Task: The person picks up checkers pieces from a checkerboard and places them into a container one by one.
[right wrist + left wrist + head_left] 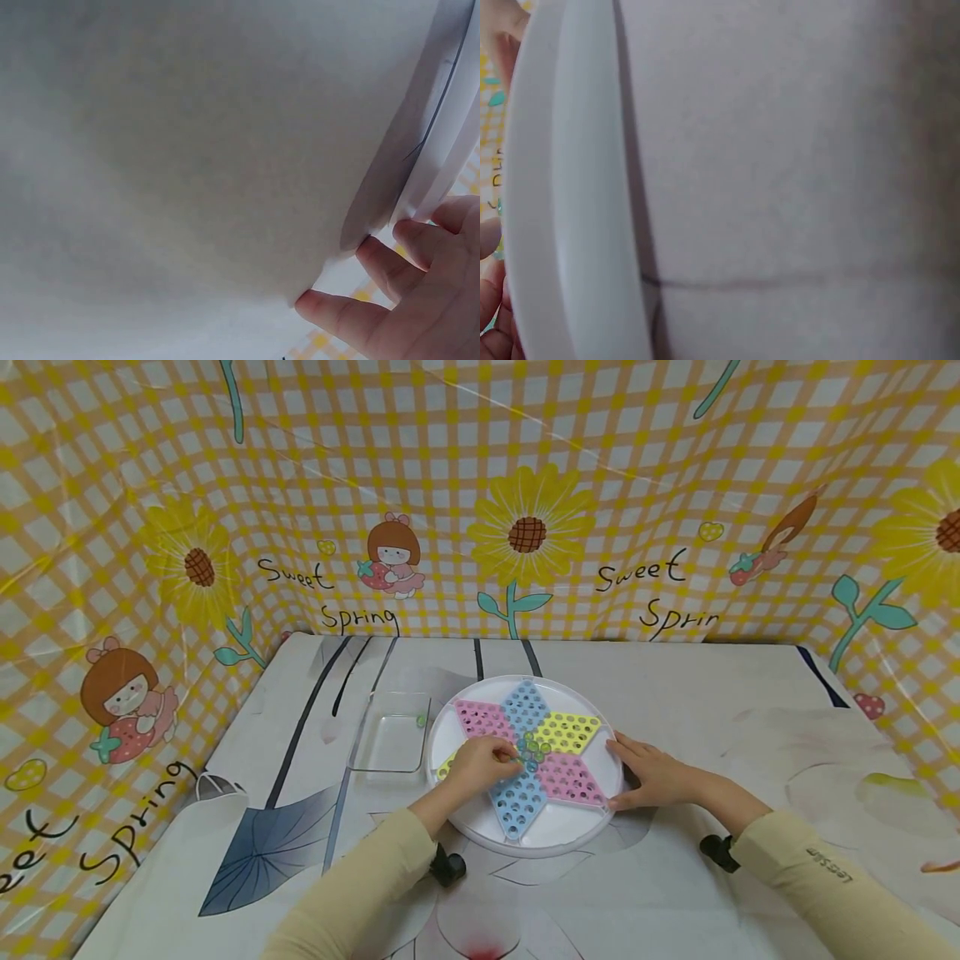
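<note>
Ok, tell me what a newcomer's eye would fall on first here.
Probably the round white board with its pink, blue and yellow star, near the middle of the head view, small clear marbles clustered at its centre. The left hand reaches over it to those marbles; the right hand touches its right edge. Behind, a bright checked cloth with big sunflowers fills the background.

A small screened booth, whether in a home or a studio one cannot tell: a checked curtain with sunflowers and "Sweet Spring" lettering walls three sides of a cloth-covered table.
</note>
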The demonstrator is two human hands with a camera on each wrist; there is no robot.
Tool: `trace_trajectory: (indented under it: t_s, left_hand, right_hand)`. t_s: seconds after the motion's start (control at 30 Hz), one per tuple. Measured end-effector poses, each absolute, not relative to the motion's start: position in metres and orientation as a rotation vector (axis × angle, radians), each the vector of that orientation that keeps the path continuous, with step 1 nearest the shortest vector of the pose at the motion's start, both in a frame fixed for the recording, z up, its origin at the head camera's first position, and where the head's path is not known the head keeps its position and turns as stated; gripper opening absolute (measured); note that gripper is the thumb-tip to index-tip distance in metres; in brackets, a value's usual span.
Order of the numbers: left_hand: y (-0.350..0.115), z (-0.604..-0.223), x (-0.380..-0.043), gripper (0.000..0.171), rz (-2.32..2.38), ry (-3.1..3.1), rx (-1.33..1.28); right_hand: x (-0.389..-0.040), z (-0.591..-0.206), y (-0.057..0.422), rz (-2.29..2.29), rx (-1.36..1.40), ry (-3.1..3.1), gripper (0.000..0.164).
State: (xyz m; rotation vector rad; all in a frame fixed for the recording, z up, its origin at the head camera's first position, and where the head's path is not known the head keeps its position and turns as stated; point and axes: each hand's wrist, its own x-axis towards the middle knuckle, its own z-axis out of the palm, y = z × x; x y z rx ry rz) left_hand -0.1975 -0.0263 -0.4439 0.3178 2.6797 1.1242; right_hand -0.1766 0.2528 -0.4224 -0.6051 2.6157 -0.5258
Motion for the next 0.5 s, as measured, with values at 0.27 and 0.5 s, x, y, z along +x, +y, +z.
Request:
trace_trajectory:
  t_s: [0.27,0.5]
  left_hand:
    - [-0.034,-0.436,-0.201,0.018,1.288,2.632,0.297]
    - [-0.038,-0.425,-0.206,0.021,1.299,2.653,0.333]
  right_hand:
    - [-0.177,-0.423,0.252,-0.519,-0.609,2.623,0.1]
    - [-0.176,-0.424,0.253,-0.525,-0.602,2.622,0.102]
